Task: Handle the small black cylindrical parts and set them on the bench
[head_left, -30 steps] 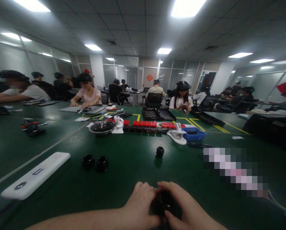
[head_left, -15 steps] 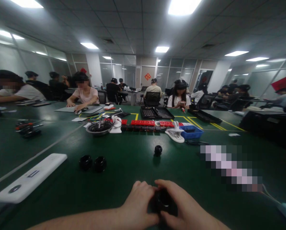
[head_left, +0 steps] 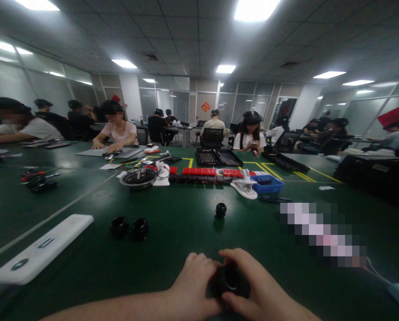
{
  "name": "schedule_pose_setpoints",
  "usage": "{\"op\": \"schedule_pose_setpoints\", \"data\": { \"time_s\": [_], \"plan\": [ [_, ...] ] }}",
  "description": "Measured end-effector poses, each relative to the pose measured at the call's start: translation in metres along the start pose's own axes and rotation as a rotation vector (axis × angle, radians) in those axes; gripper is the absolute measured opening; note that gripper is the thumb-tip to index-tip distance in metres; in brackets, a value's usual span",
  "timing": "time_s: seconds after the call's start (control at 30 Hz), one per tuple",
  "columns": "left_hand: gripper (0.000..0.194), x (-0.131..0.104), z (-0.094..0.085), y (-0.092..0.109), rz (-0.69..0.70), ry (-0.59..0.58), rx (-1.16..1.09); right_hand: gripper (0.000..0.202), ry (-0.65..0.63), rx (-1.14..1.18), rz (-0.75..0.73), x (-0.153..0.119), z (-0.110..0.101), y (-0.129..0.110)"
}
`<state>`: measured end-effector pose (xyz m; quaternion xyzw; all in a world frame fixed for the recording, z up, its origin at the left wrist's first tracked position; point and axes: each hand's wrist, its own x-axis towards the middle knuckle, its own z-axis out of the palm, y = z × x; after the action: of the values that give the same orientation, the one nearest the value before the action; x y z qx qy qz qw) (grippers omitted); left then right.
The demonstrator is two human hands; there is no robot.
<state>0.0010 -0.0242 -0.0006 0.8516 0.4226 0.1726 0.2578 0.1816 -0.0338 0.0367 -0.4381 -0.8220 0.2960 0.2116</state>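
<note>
Two hands (head_left: 195, 281) (head_left: 257, 285) around black ring (head_left: 224, 281), tabletop (head_left: 179, 232)

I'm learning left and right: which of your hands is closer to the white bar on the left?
Left. The left hand is to the right of the white bar, apart from it; the right hand is farther right.

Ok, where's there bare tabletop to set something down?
Bare tabletop lies between the paired black rings, the lone black ring and your left hand; another patch sits between the white bar and left forearm. It's crowded farther back, from the round dish to the blue bin.
</note>
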Motion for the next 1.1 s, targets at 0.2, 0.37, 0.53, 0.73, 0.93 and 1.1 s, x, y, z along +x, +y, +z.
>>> {"op": "schedule_pose_setpoints", "data": {
  "time_s": [0.2, 0.37, 0.53, 0.73, 0.93, 1.1],
  "plan": [
    [0.036, 0.000, -0.002, 0.003, -0.023, -0.003, -0.011, 0.059, -0.014, -0.007, -0.055, -0.003, -0.002, -0.007],
    [0.037, 0.001, 0.000, -0.001, 0.006, 0.006, 0.000, 0.068, -0.051, -0.024, 0.050, 0.000, -0.005, -0.012],
    [0.030, 0.003, 0.001, -0.001, 0.003, -0.015, 0.028, 0.067, -0.006, -0.032, 0.109, 0.003, 0.000, -0.007],
    [0.027, 0.004, -0.004, 0.004, -0.011, -0.035, 0.047, 0.057, 0.005, -0.011, 0.030, 0.000, 0.004, 0.001],
    [0.037, 0.003, 0.000, -0.003, 0.002, -0.034, 0.041, 0.067, -0.058, -0.022, 0.066, 0.001, -0.003, -0.006],
    [0.034, 0.003, 0.004, -0.007, 0.017, -0.036, 0.056, 0.071, -0.029, -0.063, 0.175, 0.005, -0.003, -0.011]
  ]
}}
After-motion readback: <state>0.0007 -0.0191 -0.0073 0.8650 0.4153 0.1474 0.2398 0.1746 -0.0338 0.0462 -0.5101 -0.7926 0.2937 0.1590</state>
